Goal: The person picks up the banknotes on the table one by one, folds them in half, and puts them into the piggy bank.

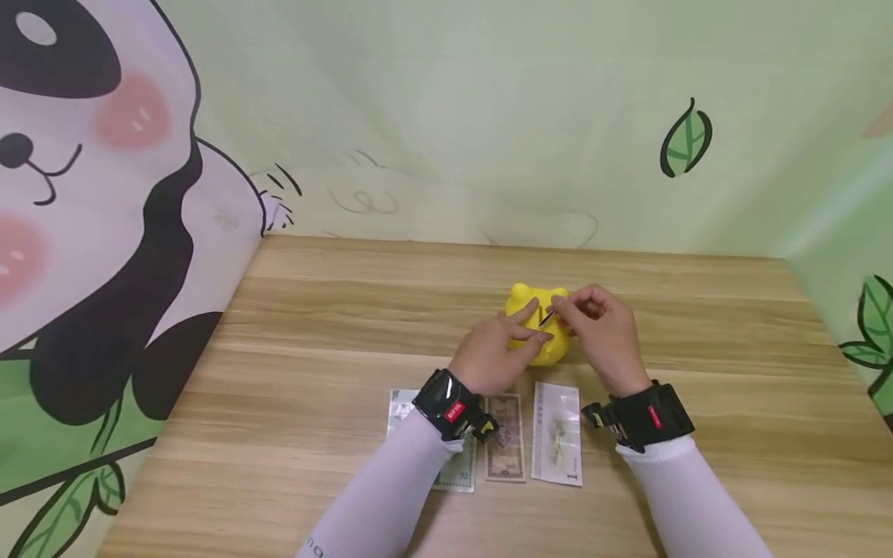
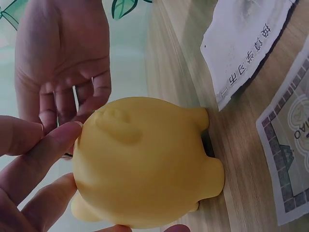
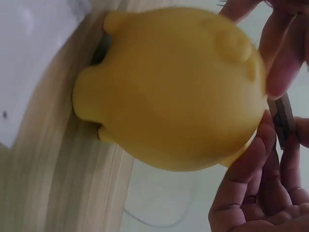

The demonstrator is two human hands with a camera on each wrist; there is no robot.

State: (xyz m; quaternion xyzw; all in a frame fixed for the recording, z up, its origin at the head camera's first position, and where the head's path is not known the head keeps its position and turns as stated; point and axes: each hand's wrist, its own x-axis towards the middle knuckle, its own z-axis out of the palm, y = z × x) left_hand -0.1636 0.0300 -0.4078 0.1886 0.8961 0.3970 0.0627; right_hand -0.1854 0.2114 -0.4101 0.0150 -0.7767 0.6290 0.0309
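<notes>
A yellow piggy bank [image 1: 549, 354] stands on the wooden table, with a dark slot in its top. My left hand [image 1: 488, 350] rests on it from the left, its spread, fairly straight fingers touching the top around the slot. From the right, my right hand [image 1: 608, 335] pinches a small, thin, brownish-grey strip [image 3: 284, 118] between thumb and fingertips. One end of the strip is right at the slot in the head view. Its kind I cannot tell. Both wrist views show the rounded yellow body and short feet.
Three paper notes lie in front of the bank: a white note [image 1: 556, 446] on the right, a brown note [image 1: 505, 449] in the middle and a greenish note [image 1: 456, 477] partly under my left forearm. A painted wall [image 1: 446, 139] rises behind the table [image 1: 314, 310].
</notes>
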